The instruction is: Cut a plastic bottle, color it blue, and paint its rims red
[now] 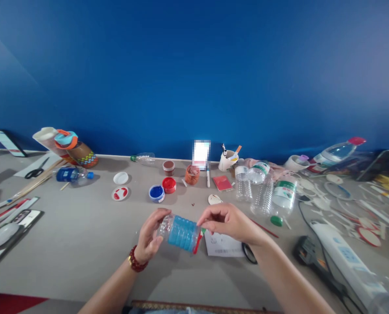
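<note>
A clear plastic bottle piece (182, 232), tinted blue around its middle, lies sideways between my hands above the table. My left hand (151, 237) is wrapped round its clear end, thumb in front. At the other end, a red strip (198, 242) runs along the rim, with a small green part beside it. My right hand (223, 221) is pinched at this end; whatever its fingertips hold is too small to make out. Under the right wrist, a printed white paper (222, 245) lies on the table. Beyond the bottle stand open blue paint (157, 192) and red paint (169, 185).
Several plastic bottles (284, 194) stand at right, near a power strip (344, 257) and a black tool (307, 250) with a cable. Scissors (36, 171), a water bottle (72, 175) and a phone (14, 233) lie left. A blue wall (194, 78) rises behind.
</note>
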Available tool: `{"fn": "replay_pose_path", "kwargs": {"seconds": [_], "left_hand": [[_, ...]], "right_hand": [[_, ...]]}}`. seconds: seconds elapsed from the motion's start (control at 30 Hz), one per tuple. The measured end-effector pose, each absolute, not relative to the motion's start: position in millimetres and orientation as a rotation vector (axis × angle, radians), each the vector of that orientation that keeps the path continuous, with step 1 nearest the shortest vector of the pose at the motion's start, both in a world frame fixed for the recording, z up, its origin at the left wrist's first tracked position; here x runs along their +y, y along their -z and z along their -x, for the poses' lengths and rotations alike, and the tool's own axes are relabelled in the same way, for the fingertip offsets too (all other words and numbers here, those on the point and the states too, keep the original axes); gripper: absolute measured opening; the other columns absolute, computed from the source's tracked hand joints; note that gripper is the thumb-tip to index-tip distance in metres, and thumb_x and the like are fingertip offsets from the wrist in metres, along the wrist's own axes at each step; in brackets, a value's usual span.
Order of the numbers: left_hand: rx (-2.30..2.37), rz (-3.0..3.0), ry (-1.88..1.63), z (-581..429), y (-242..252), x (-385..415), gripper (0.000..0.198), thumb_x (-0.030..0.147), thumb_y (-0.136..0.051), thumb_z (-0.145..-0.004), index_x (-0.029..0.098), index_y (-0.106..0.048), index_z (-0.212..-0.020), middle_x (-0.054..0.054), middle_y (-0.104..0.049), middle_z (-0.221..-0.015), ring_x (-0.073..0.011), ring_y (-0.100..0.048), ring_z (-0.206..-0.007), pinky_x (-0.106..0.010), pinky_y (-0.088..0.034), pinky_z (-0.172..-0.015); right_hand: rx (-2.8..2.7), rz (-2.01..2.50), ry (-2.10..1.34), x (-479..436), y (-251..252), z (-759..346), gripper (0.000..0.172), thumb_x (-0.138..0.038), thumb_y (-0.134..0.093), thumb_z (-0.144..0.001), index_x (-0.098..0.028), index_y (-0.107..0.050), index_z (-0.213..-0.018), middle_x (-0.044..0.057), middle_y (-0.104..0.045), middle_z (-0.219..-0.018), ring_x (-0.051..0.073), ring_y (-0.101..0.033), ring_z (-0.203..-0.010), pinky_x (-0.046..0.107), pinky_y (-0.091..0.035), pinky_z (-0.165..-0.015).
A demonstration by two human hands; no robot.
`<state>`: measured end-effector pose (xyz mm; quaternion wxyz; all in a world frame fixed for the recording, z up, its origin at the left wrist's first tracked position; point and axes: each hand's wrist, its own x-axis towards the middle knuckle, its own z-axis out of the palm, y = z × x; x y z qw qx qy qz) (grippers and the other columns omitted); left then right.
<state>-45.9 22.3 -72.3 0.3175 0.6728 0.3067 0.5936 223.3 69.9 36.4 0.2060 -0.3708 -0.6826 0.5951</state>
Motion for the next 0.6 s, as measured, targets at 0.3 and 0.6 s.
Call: {"fn": "replay_pose_path", "kwargs": {"seconds": [0.3, 0.6], "left_hand": [[0.805, -1.777, -1.568, 47.2, 73.2, 21.2, 0.051, 0.051, -0.053, -0.091, 0.019, -0.061, -0.13, -0.015, -0.066, -0.113, -0.0305, -0.064, -0.102, -0.044, -0.054, -0.085], [0.801, -1.808, -1.556, 47.9, 73.8, 21.2, 0.052, 0.051, -0.052, -0.091, 0.018, -0.061, -0.13, -0.016, -0.066, -0.112, -0.0313, -0.063, -0.101, -0.045, -0.053, -0.084]], "right_hand": [[-1.852, 1.081, -1.562, 75.2, -37.8, -223.1, 0.014, -0.031, -0.068, -0.085, -0.021, -0.076, -0.086, -0.002, -0.061, -0.064, 0.01, -0.052, -0.058, 0.021, -0.039, -0.054], [-1.827, 1.048, -1.629, 78.1, -31.0, -220.0, 0.01, -0.027, -0.069, -0.083, -0.021, -0.077, -0.085, -0.001, -0.064, -0.065, 0.01, -0.055, -0.06, 0.022, -0.041, -0.057]]}}
